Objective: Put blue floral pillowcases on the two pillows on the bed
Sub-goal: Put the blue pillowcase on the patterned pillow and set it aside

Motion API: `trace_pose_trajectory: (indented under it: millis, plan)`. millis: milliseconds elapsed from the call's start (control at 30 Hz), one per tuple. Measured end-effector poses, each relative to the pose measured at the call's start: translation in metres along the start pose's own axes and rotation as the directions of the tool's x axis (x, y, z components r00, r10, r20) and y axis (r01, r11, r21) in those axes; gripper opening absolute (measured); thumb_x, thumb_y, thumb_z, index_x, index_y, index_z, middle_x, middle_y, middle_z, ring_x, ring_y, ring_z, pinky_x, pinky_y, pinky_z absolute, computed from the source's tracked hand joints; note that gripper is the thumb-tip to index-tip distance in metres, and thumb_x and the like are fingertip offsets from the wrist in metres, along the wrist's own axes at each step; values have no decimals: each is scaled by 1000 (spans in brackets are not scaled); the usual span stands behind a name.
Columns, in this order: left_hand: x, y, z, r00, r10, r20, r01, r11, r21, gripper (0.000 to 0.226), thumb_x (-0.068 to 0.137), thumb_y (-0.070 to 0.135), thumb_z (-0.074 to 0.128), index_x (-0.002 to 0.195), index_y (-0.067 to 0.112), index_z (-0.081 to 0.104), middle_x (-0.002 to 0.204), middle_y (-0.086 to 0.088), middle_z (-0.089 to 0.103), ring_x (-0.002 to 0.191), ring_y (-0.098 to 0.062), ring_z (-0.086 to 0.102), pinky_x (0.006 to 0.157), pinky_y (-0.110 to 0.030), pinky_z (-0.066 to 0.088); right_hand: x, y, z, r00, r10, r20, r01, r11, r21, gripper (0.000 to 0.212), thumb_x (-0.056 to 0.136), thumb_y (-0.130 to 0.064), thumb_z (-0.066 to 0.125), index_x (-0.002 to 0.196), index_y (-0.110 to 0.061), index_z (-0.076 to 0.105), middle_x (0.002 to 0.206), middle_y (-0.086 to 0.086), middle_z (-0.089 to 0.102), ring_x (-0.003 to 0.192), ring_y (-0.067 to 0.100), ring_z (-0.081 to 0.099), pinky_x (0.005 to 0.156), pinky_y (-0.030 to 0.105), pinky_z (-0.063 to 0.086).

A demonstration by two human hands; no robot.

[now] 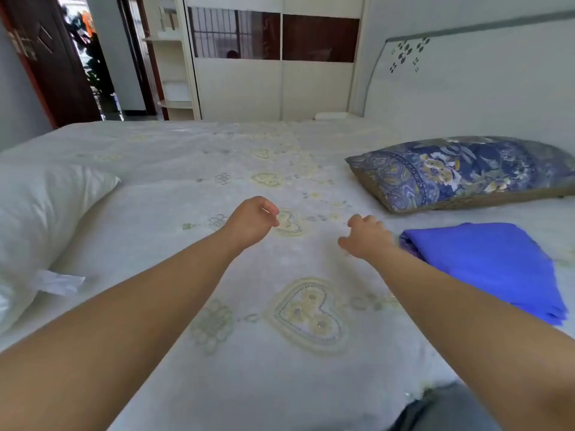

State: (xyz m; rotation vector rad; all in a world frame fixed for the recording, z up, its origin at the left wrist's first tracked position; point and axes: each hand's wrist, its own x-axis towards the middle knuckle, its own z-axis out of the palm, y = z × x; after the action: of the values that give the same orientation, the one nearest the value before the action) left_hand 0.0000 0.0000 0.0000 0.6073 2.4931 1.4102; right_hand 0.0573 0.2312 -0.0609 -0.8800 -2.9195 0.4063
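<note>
One pillow wears a blue floral pillowcase and lies at the right by the headboard. A bare white pillow lies at the left edge of the bed. A folded blue pillowcase rests on the sheet at the right, below the covered pillow. My left hand hovers over the middle of the bed, fingers loosely curled, holding nothing. My right hand is just left of the folded pillowcase, fingers curled and apart, not touching it.
The bed has a white sheet with embroidered hearts. A white headboard stands at the right. A wardrobe stands beyond the bed, with an open doorway at the far left. A crumpled white tissue lies beside the bare pillow.
</note>
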Motion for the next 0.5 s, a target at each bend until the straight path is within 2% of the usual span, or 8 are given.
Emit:
trace_pose_trajectory:
  millis: [67,133,200,267,300,400,433,500]
  plan:
    - [-15,1,5,1000,-13,17,14,1000,-25,12,88,8,53,93,18,58,101,-4,66,86,-16,59,72,-28,46,-25,37,-2,985,166,-54,-174,950,-258,66,87,-48,52,140,-16,27,144,13,27,131,36,27,104,49,29]
    - [-30,-1,12,999,-32,42,34,998,-59,10,89,10,54,93,18,57,100,-4,65,79,-13,57,67,-25,45,-43,82,5,957,271,-107,-291,903,-316,77,90,-47,47,149,-14,10,154,14,12,140,39,14,112,48,19]
    - [-44,-4,19,997,-30,73,33,999,-35,9,90,12,54,96,18,56,99,-2,65,78,-12,56,66,-25,44,-53,109,12,940,285,-186,-330,897,-294,80,92,-48,46,150,-11,5,156,14,9,141,37,15,112,42,22]
    - [-55,-5,24,995,-29,98,29,1000,1,11,91,14,52,101,17,55,98,-2,65,79,-10,56,67,-24,44,-60,117,11,914,296,-279,-373,883,-285,75,92,-41,49,149,-8,12,152,13,21,136,32,25,106,38,30]
    - [-59,-6,25,994,-30,104,28,999,23,12,92,14,51,103,17,55,99,-2,66,80,-10,56,67,-24,44,-62,117,8,907,310,-284,-389,875,-288,67,92,-35,50,146,-7,22,148,13,29,132,31,30,102,37,33]
    - [-68,-6,24,995,-48,82,43,997,66,10,93,17,50,101,17,56,96,-3,69,83,-17,59,71,-28,47,-60,116,-9,930,310,-197,-356,894,-273,35,94,-19,47,128,-10,48,132,10,44,123,29,40,89,37,40]
    - [-69,-8,23,996,-52,71,46,995,88,8,93,18,50,98,18,56,93,-2,71,86,-21,61,75,-31,49,-57,113,-15,935,296,-195,-335,917,-215,29,96,-17,45,123,-9,51,128,11,46,121,30,41,83,38,41]
    - [-71,-13,22,998,-34,48,28,992,126,6,93,20,49,96,20,54,87,0,71,94,-25,64,80,-35,50,-54,100,-26,940,188,-284,-209,977,-45,23,99,-21,41,111,-7,55,119,14,51,114,33,46,74,39,39]
